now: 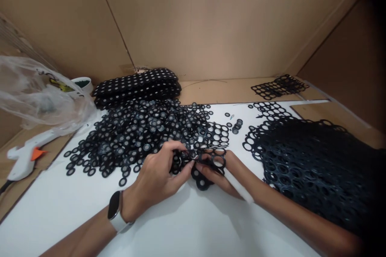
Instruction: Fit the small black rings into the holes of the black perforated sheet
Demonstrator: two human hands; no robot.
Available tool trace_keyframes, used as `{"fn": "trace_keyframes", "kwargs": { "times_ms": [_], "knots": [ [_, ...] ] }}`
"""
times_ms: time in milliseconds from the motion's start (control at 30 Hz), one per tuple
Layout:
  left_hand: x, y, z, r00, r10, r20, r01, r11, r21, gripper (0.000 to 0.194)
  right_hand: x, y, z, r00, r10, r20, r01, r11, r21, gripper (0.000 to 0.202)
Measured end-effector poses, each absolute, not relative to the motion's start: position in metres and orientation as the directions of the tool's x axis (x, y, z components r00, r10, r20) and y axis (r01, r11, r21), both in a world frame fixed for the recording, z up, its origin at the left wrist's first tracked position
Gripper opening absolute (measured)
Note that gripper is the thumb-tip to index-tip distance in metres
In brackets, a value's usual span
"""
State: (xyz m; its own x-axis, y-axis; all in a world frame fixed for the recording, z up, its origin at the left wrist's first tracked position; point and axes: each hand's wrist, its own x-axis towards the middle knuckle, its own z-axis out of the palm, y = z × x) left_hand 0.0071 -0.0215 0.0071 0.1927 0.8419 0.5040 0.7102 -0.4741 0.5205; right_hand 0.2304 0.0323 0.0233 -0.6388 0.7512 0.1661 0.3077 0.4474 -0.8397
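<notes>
My left hand point(157, 170), wearing a watch with a white strap, is closed with thumb and index finger pinching the edge of a black ring mesh point(220, 162). My right hand point(215, 174) meets it fingertip to fingertip, closed on the same mesh. A thin white stick point(239, 186) slants out along the right hand; its front end is hidden. Black pieces with grey centres point(201, 180) hang below the fingers. Just behind the hands lies a flat grid of black rings point(219, 133). Left of it spreads a heap of small black discs with pale centres point(123, 132).
A large stack of black ring sheets point(304, 156) covers the right side. Dotted black strips point(138, 86) lie stacked behind the heap. At left are a white glue gun point(25, 154), a clear plastic bag point(45, 92) and a white cup point(87, 84). Cardboard walls point(196, 20) enclose the table.
</notes>
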Motion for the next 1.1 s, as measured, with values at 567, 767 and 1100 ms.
{"fn": "trace_keyframes", "kwargs": {
  "times_ms": [567, 767, 1100],
  "knots": [
    [0.006, -0.021, 0.014, 0.260, 0.826, 0.500, 0.657, -0.531, 0.535, 0.023, 0.234, 0.032, 0.024, -0.649, 0.741, 0.172, 0.267, 0.433, -0.861, 0.015],
    [0.004, -0.019, 0.011, 0.257, 0.806, 0.533, 0.672, -0.546, 0.501, 0.030, 0.235, 0.032, 0.017, -0.641, 0.747, 0.177, 0.261, 0.429, -0.865, 0.015],
    [0.005, -0.020, 0.011, 0.276, 0.782, 0.559, 0.637, -0.584, 0.502, 0.039, 0.237, 0.032, 0.012, -0.659, 0.723, 0.208, 0.263, 0.480, -0.837, 0.013]
  ]
}}
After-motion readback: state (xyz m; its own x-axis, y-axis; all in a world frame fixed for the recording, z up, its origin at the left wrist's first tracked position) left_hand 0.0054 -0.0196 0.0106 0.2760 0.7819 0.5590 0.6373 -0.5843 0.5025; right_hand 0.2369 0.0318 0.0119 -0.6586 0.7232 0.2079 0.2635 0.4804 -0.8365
